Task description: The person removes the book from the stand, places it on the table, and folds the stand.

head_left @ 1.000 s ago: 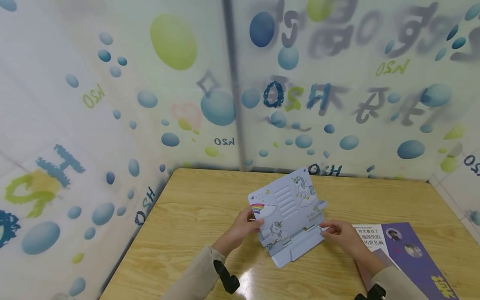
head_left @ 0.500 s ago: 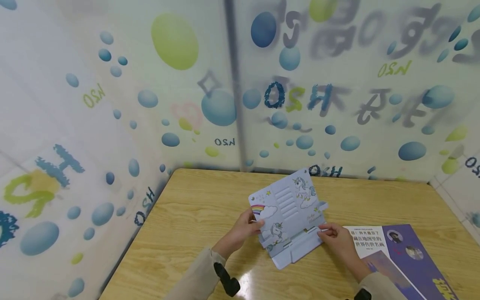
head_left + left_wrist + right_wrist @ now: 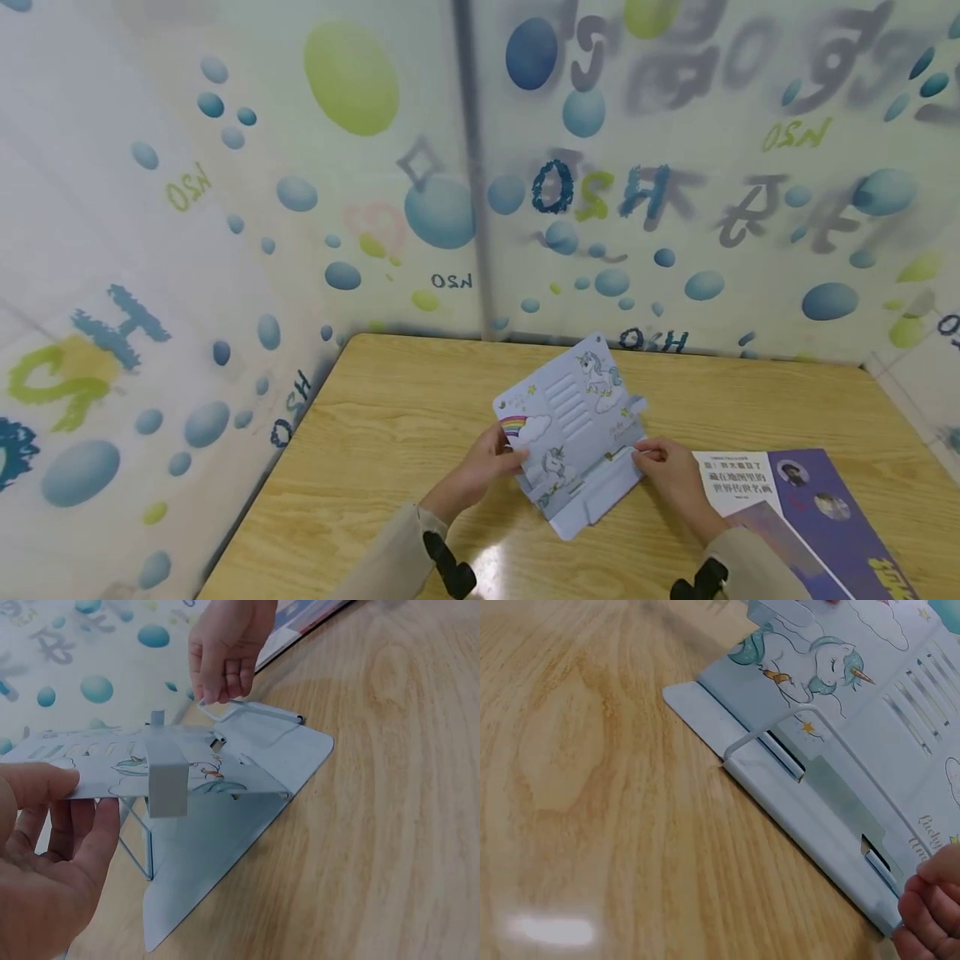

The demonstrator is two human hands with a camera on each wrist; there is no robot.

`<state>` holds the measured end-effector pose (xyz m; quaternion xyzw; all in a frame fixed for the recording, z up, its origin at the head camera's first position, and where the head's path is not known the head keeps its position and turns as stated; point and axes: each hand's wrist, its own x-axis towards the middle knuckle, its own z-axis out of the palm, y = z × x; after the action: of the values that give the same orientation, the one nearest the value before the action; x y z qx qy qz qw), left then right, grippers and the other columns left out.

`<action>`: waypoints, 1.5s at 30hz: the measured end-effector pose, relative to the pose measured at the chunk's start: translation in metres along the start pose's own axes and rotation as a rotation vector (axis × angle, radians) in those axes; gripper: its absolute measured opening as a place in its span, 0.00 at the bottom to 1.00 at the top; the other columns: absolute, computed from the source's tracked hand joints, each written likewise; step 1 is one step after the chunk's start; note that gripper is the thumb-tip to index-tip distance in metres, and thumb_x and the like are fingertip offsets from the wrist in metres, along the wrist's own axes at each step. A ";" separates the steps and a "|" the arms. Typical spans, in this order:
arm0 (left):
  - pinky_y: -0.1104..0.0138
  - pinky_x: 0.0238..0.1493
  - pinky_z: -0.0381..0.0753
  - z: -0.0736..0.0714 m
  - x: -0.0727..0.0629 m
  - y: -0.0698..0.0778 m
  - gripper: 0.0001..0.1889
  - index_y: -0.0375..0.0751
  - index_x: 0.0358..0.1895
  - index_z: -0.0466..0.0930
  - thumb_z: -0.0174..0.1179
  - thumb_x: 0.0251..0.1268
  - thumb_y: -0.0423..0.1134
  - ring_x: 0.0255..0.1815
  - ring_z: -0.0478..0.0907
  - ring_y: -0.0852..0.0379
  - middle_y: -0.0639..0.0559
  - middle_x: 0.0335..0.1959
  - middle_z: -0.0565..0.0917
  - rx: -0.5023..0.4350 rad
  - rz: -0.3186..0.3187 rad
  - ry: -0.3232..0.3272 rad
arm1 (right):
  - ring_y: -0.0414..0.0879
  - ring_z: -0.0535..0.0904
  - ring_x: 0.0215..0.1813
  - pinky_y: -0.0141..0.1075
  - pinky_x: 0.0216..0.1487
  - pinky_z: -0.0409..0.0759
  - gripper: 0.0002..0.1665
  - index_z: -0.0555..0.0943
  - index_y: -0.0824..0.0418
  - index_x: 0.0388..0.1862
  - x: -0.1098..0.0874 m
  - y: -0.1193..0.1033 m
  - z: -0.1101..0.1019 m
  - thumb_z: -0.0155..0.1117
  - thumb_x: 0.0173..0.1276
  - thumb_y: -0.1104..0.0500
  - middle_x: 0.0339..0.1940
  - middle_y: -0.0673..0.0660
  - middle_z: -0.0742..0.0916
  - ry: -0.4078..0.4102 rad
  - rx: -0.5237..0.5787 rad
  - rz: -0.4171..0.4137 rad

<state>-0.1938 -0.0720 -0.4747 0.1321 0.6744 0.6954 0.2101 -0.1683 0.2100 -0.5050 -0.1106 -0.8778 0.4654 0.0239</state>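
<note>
So, right hand at bar (pinch-grip, apparently)

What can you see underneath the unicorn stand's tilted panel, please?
The left wrist view shows a wire brace and a flat base under the panel; the left hand and panel hide parts of that space.

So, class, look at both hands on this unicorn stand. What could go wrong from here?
The wire bar may spring back and nip the right hand, whose fingers pinch it. The stand might fold if the left hand lets go of its edge: a thin wire leg shows beneath, but whether it is secured cannot be told. The right sleeve, close to the book, could nudge it.
</note>
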 end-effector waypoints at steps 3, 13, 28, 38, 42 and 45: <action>0.59 0.44 0.77 0.001 -0.003 -0.002 0.22 0.30 0.58 0.63 0.55 0.60 0.28 0.41 0.76 0.53 0.42 0.43 0.78 -0.036 -0.009 -0.005 | 0.41 0.73 0.27 0.30 0.26 0.70 0.11 0.80 0.72 0.36 0.004 -0.003 -0.001 0.63 0.58 0.64 0.23 0.53 0.81 -0.016 -0.010 -0.023; 0.60 0.45 0.77 0.014 -0.017 -0.006 0.28 0.32 0.59 0.62 0.57 0.53 0.23 0.42 0.76 0.52 0.44 0.43 0.77 -0.151 -0.026 0.001 | 0.43 0.72 0.27 0.32 0.26 0.70 0.10 0.80 0.73 0.35 0.017 -0.007 -0.003 0.61 0.58 0.65 0.24 0.53 0.80 -0.083 -0.045 -0.066; 0.66 0.40 0.76 0.037 -0.024 -0.015 0.32 0.35 0.59 0.62 0.56 0.45 0.17 0.42 0.77 0.53 0.43 0.45 0.78 -0.288 0.023 0.027 | 0.46 0.73 0.31 0.34 0.29 0.72 0.10 0.80 0.72 0.37 0.042 -0.016 0.004 0.60 0.60 0.66 0.28 0.57 0.81 -0.140 -0.037 -0.048; 0.66 0.47 0.75 0.058 -0.027 -0.016 0.31 0.38 0.59 0.65 0.58 0.47 0.20 0.47 0.75 0.52 0.42 0.50 0.76 -0.235 0.036 0.030 | 0.49 0.74 0.33 0.34 0.30 0.73 0.10 0.79 0.72 0.39 0.052 -0.019 0.005 0.60 0.61 0.66 0.33 0.60 0.81 -0.168 -0.039 -0.058; 0.67 0.47 0.74 0.068 -0.029 -0.018 0.30 0.35 0.58 0.64 0.57 0.46 0.19 0.48 0.74 0.50 0.40 0.50 0.76 -0.257 0.070 0.058 | 0.49 0.73 0.32 0.36 0.29 0.72 0.11 0.79 0.73 0.39 0.053 -0.024 0.001 0.60 0.61 0.66 0.32 0.60 0.81 -0.197 -0.053 -0.063; 0.67 0.47 0.74 0.073 -0.030 -0.019 0.31 0.33 0.58 0.64 0.56 0.45 0.18 0.49 0.74 0.49 0.39 0.51 0.75 -0.284 0.091 0.084 | 0.48 0.72 0.31 0.35 0.28 0.72 0.10 0.79 0.73 0.40 0.054 -0.027 0.001 0.60 0.61 0.66 0.31 0.59 0.80 -0.212 -0.062 -0.053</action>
<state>-0.1313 -0.0213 -0.4868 0.1023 0.5709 0.7975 0.1662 -0.2256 0.2061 -0.4869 -0.0382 -0.8920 0.4464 -0.0603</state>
